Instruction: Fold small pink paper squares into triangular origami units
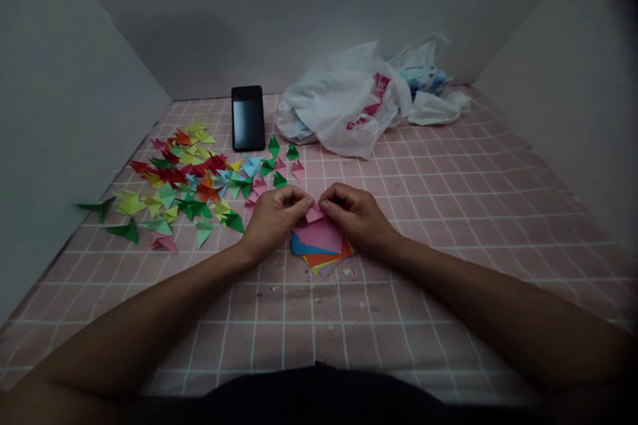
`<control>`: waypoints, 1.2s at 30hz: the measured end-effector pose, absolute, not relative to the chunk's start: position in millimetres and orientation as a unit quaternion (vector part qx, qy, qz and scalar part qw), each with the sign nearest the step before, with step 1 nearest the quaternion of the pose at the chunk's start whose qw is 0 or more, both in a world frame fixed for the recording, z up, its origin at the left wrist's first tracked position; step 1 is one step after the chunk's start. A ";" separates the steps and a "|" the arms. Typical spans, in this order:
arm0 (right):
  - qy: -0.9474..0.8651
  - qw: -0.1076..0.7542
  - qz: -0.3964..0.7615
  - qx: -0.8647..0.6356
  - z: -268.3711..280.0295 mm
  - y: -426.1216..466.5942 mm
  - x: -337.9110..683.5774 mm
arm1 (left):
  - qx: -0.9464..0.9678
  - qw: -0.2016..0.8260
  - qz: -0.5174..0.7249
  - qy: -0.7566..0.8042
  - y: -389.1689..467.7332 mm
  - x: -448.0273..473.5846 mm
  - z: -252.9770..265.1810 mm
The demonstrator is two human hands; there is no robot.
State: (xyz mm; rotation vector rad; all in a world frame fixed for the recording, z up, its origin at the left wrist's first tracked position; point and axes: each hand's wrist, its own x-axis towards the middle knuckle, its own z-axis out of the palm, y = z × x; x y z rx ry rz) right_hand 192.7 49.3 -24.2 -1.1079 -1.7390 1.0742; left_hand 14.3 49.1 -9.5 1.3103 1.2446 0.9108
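Between both sets of fingertips is a small folded pink origami paper (314, 214). My left hand (274, 216) pinches its left side with thumb and forefinger. On the opposite side, my right hand (356, 216) grips it in the same kind of pinch. Right below lies a loose stack of colored paper sheets (319, 239), pink on top, with blue, orange, yellow and lilac edges sticking out. Left of my left hand spreads a heap of folded paper pieces (192, 179) in red, green, yellow, orange, blue and pink. The paper's inner folds are hidden by my fingers.
A black phone (248, 118) leans upright near the back wall. A white plastic bag (343, 103) with red print sits right of it, beside a blue-and-white packet (426, 80) and a crumpled white tissue (436, 108). Walls enclose the pink checked cloth (448, 212) on three sides.
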 end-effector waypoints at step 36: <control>-0.703 0.419 0.409 -0.405 -28.1 52.1 194.1 | 0.670 0.403 0.370 0.502 47.4 11.3 -14.7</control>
